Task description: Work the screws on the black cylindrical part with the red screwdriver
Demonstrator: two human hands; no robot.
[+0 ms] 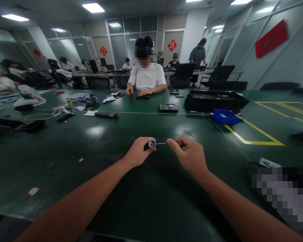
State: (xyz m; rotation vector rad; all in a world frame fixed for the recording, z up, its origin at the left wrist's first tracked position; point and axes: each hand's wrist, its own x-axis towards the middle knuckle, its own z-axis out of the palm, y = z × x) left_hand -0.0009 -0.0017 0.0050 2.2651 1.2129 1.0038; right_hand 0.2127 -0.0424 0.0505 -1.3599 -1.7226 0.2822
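My left hand (137,153) is wrapped round a small black cylindrical part (152,144) whose silvery round end faces me. My right hand (192,154) pinches a screwdriver (161,144) with a thin metal shaft and some red at the handle; most of the handle is hidden by the fingers. The shaft points left, level, and its tip meets the right side of the cylinder's rim. Whether the tip sits in a screw is too small to tell. Both hands are above the green table (131,205).
Beyond my hands lie a dark tool with a red end (106,115), a hard drive (168,108), a blue bin (226,117) and a long black case (214,100). Cables (53,112) lie left. A person in white (147,77) sits opposite, hands on the table. A blurred-out object (285,195) lies right.
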